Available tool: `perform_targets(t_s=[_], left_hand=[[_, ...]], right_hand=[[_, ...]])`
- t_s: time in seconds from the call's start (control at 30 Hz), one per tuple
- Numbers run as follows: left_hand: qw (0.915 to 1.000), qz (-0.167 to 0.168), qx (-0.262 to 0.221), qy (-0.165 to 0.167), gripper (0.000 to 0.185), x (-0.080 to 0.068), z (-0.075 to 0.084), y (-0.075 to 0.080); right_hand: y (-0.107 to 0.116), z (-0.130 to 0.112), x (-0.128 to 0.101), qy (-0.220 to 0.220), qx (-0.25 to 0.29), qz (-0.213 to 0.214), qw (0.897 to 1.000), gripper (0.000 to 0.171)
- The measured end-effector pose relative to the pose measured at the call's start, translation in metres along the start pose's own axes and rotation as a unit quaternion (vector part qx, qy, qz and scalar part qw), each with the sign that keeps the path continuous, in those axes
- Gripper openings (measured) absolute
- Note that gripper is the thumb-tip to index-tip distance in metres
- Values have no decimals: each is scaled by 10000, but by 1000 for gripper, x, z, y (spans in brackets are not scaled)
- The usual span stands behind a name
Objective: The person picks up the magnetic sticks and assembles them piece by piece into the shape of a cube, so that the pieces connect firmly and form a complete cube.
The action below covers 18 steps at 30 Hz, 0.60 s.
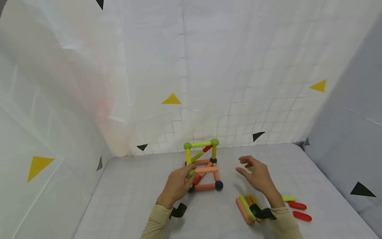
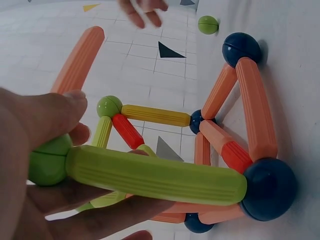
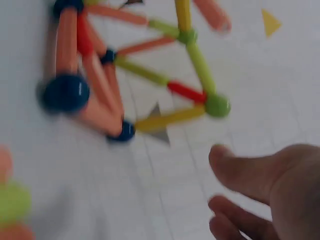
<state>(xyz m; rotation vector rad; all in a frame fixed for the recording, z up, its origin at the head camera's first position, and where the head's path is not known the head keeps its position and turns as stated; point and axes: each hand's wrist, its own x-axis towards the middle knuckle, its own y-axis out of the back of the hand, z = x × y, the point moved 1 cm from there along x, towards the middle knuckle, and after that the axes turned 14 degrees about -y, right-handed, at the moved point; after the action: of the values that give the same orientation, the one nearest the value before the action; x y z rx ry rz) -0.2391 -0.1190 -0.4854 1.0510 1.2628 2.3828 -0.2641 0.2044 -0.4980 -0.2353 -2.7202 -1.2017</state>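
A frame of magnetic rods and balls stands on the table, with dark blue balls (image 1: 219,185) along its base and green balls (image 1: 214,142) on top. My left hand (image 1: 176,186) grips the near left top green ball (image 2: 50,160), thumb on one side and fingers behind. From that ball an orange rod (image 2: 80,60) sticks out sideways with its far end free, and a light green rod (image 2: 155,175) runs down to a blue corner ball (image 2: 269,190). My right hand (image 1: 259,176) hovers right of the frame, fingers spread and holding nothing. Behind it shows a loose green ball (image 2: 208,24).
Below my right hand lies a group of orange, green and yellow rods (image 1: 244,212), partly hidden by the wrist camera. Farther right are a light green rod (image 1: 288,198) and two red rods (image 1: 302,216). White sheeted walls (image 1: 203,126) enclose the table at the back and sides.
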Motion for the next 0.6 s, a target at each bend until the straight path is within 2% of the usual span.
perform_targets(t_s=[0.13,0.3,0.5,0.6], left_hand=[[9999,-85,-29,99,24,-1,-3,0],[9999,-90,-19,142,22,-1,-5,1],[9997,-176,-96,164,23,-1,-4,2],[9995,-217,-122,186,22,-1,-2,2]], right_hand=[[6,25,7,-516,-476,155,9974,52],[-2,45,16,-661,-808,-112,9945,58],[-19,55,24,-1054,-1126,-659,9858,45],[-24,57,23,-1114,-1103,-765,9847,37]])
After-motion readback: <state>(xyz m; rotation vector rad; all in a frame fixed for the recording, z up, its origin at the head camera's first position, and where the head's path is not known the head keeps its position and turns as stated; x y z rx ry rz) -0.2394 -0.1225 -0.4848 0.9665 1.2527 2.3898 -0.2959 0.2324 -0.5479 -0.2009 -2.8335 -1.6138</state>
